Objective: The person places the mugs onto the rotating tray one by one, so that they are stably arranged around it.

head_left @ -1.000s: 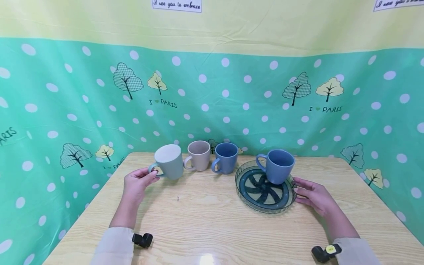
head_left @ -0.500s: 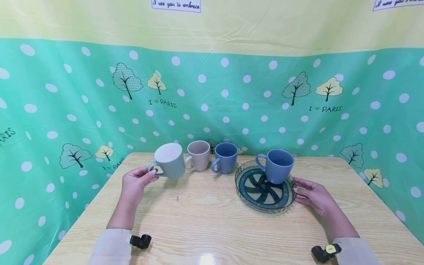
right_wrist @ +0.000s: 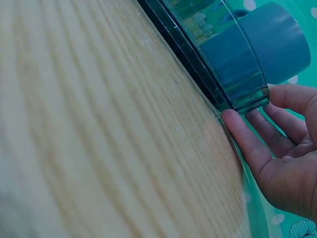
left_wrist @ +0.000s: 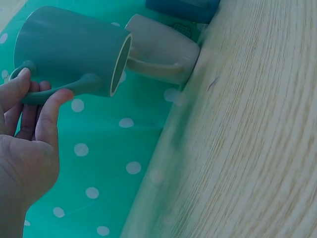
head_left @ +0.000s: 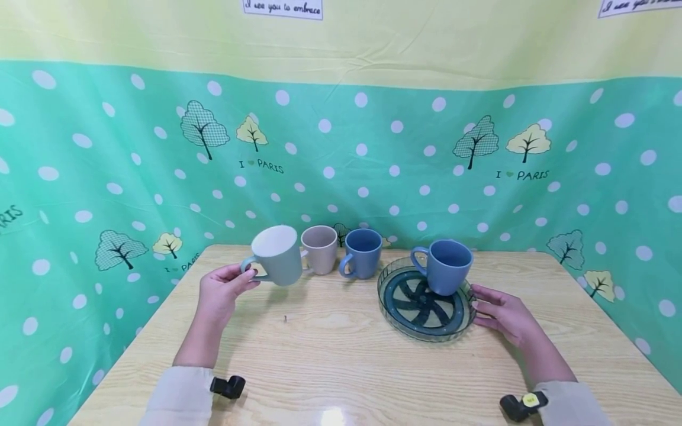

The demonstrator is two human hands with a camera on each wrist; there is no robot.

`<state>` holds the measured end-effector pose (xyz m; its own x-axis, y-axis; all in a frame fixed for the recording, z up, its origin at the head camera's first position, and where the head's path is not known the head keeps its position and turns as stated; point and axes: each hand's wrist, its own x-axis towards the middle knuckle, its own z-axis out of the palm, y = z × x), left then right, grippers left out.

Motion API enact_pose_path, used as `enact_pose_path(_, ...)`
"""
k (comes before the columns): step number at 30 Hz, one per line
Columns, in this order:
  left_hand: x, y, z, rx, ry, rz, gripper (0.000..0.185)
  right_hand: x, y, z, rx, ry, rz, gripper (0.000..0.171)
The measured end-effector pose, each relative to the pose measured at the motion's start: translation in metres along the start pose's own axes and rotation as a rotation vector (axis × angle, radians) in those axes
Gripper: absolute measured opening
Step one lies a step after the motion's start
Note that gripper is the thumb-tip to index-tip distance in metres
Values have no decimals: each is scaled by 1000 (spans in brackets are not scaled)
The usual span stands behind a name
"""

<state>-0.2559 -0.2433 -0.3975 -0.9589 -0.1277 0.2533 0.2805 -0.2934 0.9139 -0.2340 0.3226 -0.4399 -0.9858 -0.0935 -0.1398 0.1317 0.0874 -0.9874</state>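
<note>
My left hand [head_left: 221, 290] pinches the handle of a pale green mug [head_left: 277, 255] and holds it just above the wooden table [head_left: 330, 355], tilted a little. In the left wrist view the same green mug [left_wrist: 69, 49] hangs from my fingers [left_wrist: 47, 111] in front of a beige mug [left_wrist: 161, 49]. My right hand [head_left: 503, 313] rests with straight fingers against the rim of a round glass tray [head_left: 426, 322]. A blue mug [head_left: 447, 266] stands on that tray. In the right wrist view my fingertips [right_wrist: 237, 129] touch the tray wall [right_wrist: 233, 79].
A beige mug [head_left: 319, 249] and a second blue mug [head_left: 363, 253] stand side by side at the table's back edge. A green spotted cloth [head_left: 106, 177] walls in the back and both sides.
The left hand has lifted the green mug off the table and slightly up and right. The right hand and the tray have not moved.
</note>
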Motion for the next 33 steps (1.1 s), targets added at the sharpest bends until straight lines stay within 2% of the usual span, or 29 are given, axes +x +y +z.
enact_pose_path(10,-3,-2,5,-36,-35,17,24,1,2,0,4,-8,-8,69)
enact_pose_path(19,-4,-1,12,-33,-76,40,21,2,3,-1,5,-13,-9,69)
enact_pose_path(25,-5,0,19,-57,-125,69,27,1,4,-1,-7,-9,-10,69)
enact_pose_path(33,-7,3,29,-47,-190,52,23,1,3,-1,-4,-4,-8,70)
